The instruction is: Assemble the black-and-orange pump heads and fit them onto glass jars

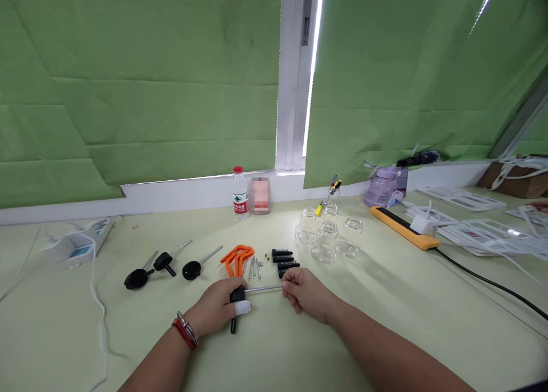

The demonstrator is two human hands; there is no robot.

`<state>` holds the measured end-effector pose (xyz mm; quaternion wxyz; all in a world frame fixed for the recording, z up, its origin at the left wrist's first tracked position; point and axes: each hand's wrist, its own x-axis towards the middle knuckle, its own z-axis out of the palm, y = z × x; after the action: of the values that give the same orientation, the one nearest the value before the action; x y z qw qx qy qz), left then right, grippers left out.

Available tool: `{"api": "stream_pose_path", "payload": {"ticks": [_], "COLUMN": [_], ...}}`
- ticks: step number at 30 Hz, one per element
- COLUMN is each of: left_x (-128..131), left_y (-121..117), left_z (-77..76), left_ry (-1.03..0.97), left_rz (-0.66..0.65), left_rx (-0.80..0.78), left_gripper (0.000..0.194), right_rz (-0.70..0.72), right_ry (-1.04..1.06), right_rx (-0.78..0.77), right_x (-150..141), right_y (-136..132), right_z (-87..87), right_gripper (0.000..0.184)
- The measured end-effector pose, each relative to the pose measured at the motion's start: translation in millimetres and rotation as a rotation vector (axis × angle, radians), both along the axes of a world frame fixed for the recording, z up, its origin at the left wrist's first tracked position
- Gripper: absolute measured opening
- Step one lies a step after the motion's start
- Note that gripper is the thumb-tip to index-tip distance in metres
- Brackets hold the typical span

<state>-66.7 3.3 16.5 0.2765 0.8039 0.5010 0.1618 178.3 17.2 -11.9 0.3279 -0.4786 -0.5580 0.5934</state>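
Note:
My left hand [220,302], with white tape on its thumb, is closed around a black cap with a crank handle [233,324]. From the cap a thin metal rod [263,289] points right, lying level. The fingers of my right hand [305,292] are pinched at the rod's far end; whether they also hold something small cannot be seen. Just behind my hands lie orange handle-like pieces [237,258], several loose screws [254,267] and black cylinders with springs [283,258]. Similar black caps with rods [192,269] lie to the left.
Clear glass jars [326,241] stand right of centre, with screwdrivers [334,188] in one behind. A water bottle [240,195] and a pink box [261,196] are by the wall. An orange power strip [405,227] lies right, a white one [81,243] left with its cable.

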Motion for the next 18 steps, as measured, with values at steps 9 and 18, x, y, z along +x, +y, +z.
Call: {"api": "stream_pose_path", "payload": {"ticks": [9, 18], "left_x": [0.0, 0.4], "left_y": [-0.2, 0.0], "left_z": [0.3, 0.3], "left_ry": [0.002, -0.029], "left_rz": [0.008, -0.001], "left_rx": [-0.014, -0.025], "left_gripper": [0.032, 0.03], "right_rz": [0.015, 0.028], "right_ry": [-0.061, -0.05], "right_rx": [-0.005, -0.001], "right_x": [-1.7, -2.8], "right_y": [-0.8, -3.2], "right_z": [1.9, 7.4], "right_gripper": [0.026, 0.029]}}
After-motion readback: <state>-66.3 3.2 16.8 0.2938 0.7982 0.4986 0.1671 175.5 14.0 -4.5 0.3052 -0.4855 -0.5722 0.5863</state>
